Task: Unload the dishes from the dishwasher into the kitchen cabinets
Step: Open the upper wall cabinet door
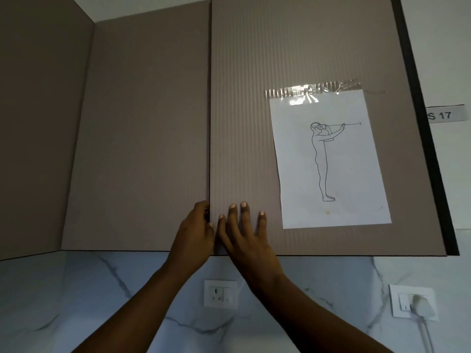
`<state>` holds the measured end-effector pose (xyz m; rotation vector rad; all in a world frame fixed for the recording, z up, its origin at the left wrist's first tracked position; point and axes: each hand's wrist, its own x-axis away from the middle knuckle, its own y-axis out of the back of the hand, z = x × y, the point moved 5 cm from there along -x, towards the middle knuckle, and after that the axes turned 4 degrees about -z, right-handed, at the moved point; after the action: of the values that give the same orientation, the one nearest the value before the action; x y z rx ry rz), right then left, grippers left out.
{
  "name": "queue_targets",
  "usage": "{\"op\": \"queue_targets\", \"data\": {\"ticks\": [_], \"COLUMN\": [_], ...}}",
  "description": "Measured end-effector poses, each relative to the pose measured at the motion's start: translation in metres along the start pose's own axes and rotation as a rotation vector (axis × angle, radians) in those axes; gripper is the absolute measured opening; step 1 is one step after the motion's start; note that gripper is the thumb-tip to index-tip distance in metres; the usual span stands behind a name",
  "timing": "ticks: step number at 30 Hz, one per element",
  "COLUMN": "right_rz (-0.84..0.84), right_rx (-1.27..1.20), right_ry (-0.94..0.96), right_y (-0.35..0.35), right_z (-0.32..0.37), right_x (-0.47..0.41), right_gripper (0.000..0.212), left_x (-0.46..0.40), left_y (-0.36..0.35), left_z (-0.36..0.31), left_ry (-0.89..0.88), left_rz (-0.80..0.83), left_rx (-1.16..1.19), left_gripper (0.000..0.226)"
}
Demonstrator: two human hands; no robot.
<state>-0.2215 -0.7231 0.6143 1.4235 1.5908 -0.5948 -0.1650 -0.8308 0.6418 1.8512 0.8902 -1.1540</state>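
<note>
Two taupe upper cabinet doors fill the head view. The right cabinet door [244, 123] stands slightly forward of the left cabinet door [142, 138]. My left hand [196, 230] has its fingertips curled round the right door's left edge, near the bottom corner. My right hand [244, 233] lies flat on the front of the same door with its fingers straight and spread. No dishes or dishwasher are in view.
A sheet of paper [328, 159] with a line drawing of a standing person is taped to the right door. Below the cabinets runs a white marble backsplash [102, 301] with a wall socket [220, 294] and a plugged-in socket [413, 303]. A side cabinet panel [38, 123] stands at the left.
</note>
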Motion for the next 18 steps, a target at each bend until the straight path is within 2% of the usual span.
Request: {"op": "queue_targets", "data": {"ticks": [2,5,8,12,13,16,18], "right_rz": [-0.038,-0.104,-0.1,-0.026,-0.033,-0.048,-0.164], "right_rx": [0.0,-0.007,-0.097,-0.353,-0.456,-0.809,-0.816], "right_ry": [-0.025,-0.057,-0.082,-0.113,-0.119,-0.211,-0.27], "right_y": [0.013,0.043,0.079,0.136,0.152,0.208,0.247], "right_z": [0.003,0.006,0.005,-0.005,-0.014,-0.04,-0.051], "right_x": [0.004,0.015,0.029,0.052,0.055,0.048,0.031], "right_gripper": [0.063,0.06,0.068,0.078,0.071,0.033,0.03], "left_x": [0.007,0.019,0.03,0.051,0.054,0.064,0.072], "left_y": [0.009,0.03,0.051,0.072,0.076,0.085,0.091], "left_z": [-0.01,-0.032,-0.054,-0.08,-0.086,-0.103,-0.119], "left_ry": [0.047,0.075,0.108,0.118,0.112,0.128,0.133], "left_rz": [0.059,0.055,0.025,0.043,0.05,0.045,0.031], "left_rx": [0.06,0.174,0.275,0.359,0.373,0.408,0.445], "left_gripper": [0.036,0.033,0.033,0.031,0.03,0.025,0.023]}}
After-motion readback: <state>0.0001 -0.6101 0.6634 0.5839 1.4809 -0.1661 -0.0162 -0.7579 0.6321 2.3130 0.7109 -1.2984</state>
